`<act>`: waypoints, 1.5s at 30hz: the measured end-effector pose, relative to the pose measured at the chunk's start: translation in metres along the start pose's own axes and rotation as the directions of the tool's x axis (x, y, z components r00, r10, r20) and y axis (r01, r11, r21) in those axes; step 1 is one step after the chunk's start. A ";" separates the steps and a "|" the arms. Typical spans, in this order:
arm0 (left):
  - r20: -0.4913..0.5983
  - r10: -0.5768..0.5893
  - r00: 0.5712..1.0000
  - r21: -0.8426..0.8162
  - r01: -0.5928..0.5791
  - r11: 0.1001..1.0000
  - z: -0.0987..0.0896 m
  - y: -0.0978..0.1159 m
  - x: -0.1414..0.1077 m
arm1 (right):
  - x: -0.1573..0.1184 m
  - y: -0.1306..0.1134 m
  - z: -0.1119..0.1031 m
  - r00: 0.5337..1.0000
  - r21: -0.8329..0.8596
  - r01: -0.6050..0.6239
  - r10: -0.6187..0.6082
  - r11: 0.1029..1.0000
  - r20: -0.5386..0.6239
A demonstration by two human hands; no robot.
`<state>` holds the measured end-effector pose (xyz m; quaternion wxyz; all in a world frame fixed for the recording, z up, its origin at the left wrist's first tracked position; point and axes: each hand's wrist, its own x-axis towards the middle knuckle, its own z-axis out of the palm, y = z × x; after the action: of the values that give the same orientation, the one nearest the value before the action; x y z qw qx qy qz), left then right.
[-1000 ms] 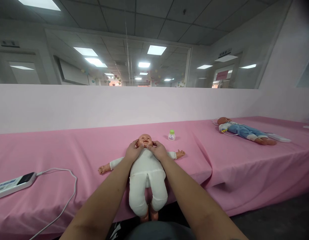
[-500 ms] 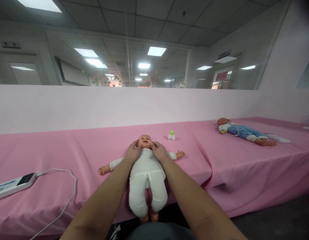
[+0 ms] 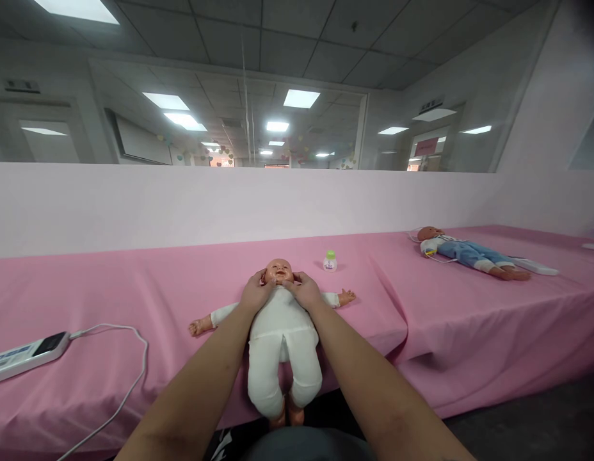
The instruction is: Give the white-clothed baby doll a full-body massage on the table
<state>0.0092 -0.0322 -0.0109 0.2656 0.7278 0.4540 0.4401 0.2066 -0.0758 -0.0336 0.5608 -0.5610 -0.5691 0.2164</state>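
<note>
A baby doll (image 3: 283, 323) with a white cloth body lies on its back on the pink cloth, its feet toward me and its arms spread. My left hand (image 3: 255, 292) holds the left side of its head, fingers curled behind and thumb near the chin. On the other side my right hand (image 3: 304, 291) cups the head in the same way, its thumb at the chin. The fingertips of both hands are partly hidden behind the head. Beyond my right hand stands a small bottle (image 3: 330, 261) with a green cap.
Pink cloth (image 3: 172, 282) covers the long surface. A white handheld device (image 3: 31, 356) with a cable lies at the left. Another doll (image 3: 465, 251) in blue trousers lies at the right, with wires and a white device (image 3: 536, 266). A low wall (image 3: 230, 205) runs behind.
My thumbs have moved inward from the doll's cheeks to its chin, the right one more clearly. Both hands still hold the head, and the doll's body has not moved.
</note>
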 end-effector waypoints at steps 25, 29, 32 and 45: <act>-0.008 -0.017 1.000 0.011 0.017 1.000 -0.002 0.006 -0.003 | -0.005 -0.009 -0.003 1.000 -0.009 0.002 -0.002 1.000 0.002; -0.035 -0.010 0.999 -0.003 0.010 1.000 -0.002 0.005 -0.004 | -0.006 -0.011 -0.003 1.000 -0.028 0.006 -0.006 1.000 -0.003; -0.036 -0.001 0.999 -0.007 0.001 1.000 -0.001 0.004 -0.003 | -0.006 -0.012 -0.004 1.000 -0.039 0.002 -0.002 0.999 -0.004; -0.026 0.001 1.000 -0.014 -0.002 1.000 -0.001 0.002 -0.002 | -0.005 -0.008 -0.003 1.000 -0.048 0.003 -0.004 0.999 -0.007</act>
<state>0.0091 -0.0349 -0.0101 0.2644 0.7204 0.4537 0.4530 0.2043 -0.0833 -0.0274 0.5496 -0.5740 -0.5732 0.2000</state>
